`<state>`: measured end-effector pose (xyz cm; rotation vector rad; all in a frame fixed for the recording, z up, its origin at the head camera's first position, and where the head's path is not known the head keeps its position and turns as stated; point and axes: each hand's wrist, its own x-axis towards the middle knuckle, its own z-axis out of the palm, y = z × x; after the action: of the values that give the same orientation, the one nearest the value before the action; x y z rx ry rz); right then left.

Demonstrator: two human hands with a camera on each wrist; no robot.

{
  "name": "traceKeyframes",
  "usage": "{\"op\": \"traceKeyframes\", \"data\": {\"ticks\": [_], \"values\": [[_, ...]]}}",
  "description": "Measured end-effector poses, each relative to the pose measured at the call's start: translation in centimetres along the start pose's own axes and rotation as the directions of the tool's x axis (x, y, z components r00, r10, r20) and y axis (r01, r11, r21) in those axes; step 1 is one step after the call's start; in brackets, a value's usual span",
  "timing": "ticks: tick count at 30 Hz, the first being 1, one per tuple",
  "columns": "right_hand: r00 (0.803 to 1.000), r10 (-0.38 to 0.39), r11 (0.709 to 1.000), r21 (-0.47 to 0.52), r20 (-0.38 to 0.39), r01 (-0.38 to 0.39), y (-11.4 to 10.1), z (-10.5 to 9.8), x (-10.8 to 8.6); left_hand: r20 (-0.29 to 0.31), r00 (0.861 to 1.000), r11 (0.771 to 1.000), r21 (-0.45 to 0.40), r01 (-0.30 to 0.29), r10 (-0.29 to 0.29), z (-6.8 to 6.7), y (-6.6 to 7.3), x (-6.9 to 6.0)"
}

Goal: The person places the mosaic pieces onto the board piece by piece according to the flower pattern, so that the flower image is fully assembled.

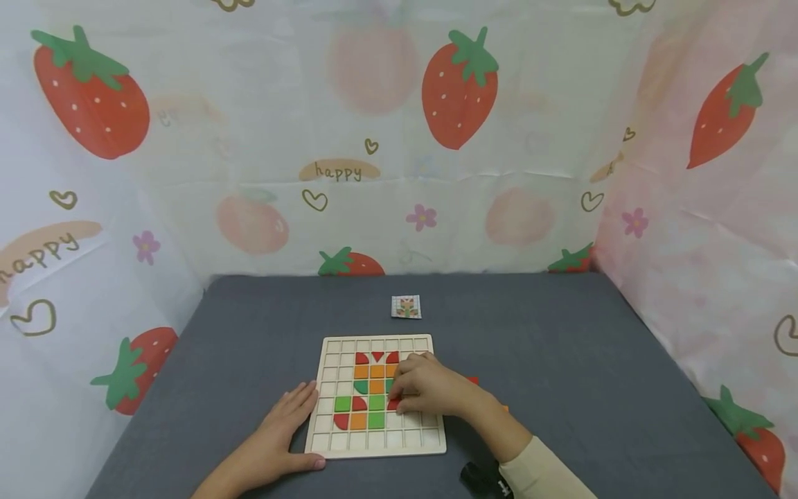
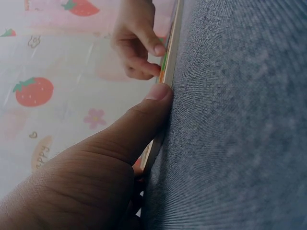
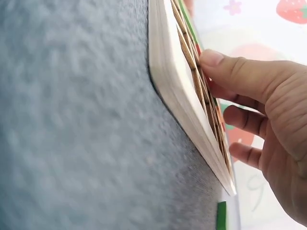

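A square wooden grid board (image 1: 411,441) lies on the table, partly filled with red, orange and green tiles. My left hand (image 1: 274,433) rests against its left side, fingers fairly straight along the edge and thumb at the near left corner. Over the right part of the pattern, my right hand (image 1: 430,384) pinches a red quarter-round tile (image 1: 393,405) with thumb and fingertips, down at a grid cell. In the right wrist view the thumb (image 3: 213,58) touches red at the board's surface. The hand hides several cells behind it.
A small pattern card (image 1: 406,307) lies beyond the board. Right of the board, a red piece (image 1: 473,380) and an orange piece (image 1: 506,407) show past the right forearm. A black object (image 1: 476,478) sits by the right sleeve. Strawberry-printed cloth (image 1: 374,222) walls the table.
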<state>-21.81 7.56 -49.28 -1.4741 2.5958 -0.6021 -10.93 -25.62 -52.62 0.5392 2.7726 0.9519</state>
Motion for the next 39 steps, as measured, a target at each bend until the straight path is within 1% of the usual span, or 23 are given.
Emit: {"op": "traceKeyframes", "data": {"ticks": [4, 7, 9, 13, 18, 23, 25, 29, 36, 39], "values": [[1.0, -0.006, 1.0, -0.027, 0.017, 0.006, -0.2, -0.5, 0.0, -0.003, 1.0, 1.0, -0.002, -0.001, 0.001, 0.0, -0.1, -0.1], [1.0, -0.004, 0.998, -0.055, 0.023, 0.006, -0.6, -1.3, 0.0, 0.001, 1.0, 1.0, -0.004, 0.0, 0.0, 0.0, 0.0, -0.2], [1.0, 0.009, 0.998, -0.055, 0.017, -0.008, -0.8, -2.0, -0.2, 0.0, 1.0, 1.0, -0.006, 0.0, 0.0, 0.0, 0.0, -0.2], [0.999, 0.035, 0.998, -0.05, -0.019, -0.035, -1.1, -3.6, -1.1, -0.009, 1.0, 1.0, 0.002, 0.002, -0.002, 0.0, 0.2, -0.3], [0.994, 0.055, 0.996, -0.062, -0.094, -0.061, -0.7, -5.4, -3.2, -0.015, 1.0, 1.0, 0.004, -0.002, 0.002, -0.1, 0.2, -0.4], [0.986, 0.069, 0.994, -0.077, -0.152, -0.081, 0.0, -6.6, -5.1, -0.03, 0.999, 1.0, 0.018, -0.011, 0.011, -0.1, 0.2, -0.4], [0.984, 0.07, 0.993, -0.085, -0.165, -0.085, 0.3, -6.8, -5.7, -0.037, 0.999, 1.0, 0.025, -0.016, 0.017, -0.1, 0.2, -0.4], [0.981, 0.066, 0.996, -0.054, -0.184, -0.077, 0.7, -7.0, -6.7, -0.04, 0.999, 1.0, 0.023, -0.021, 0.022, -0.2, 0.1, -0.4], [0.98, 0.104, 0.994, -0.007, -0.167, -0.107, 1.9, -6.5, -8.1, -0.011, 1.0, 1.0, -0.002, 0.012, -0.012, 0.0, 0.2, -0.5], [0.981, 0.107, 0.994, 0.01, -0.164, -0.107, 2.4, -6.1, -8.5, -0.006, 1.0, 1.0, -0.014, 0.02, -0.02, 0.1, 0.1, -0.6]]}}
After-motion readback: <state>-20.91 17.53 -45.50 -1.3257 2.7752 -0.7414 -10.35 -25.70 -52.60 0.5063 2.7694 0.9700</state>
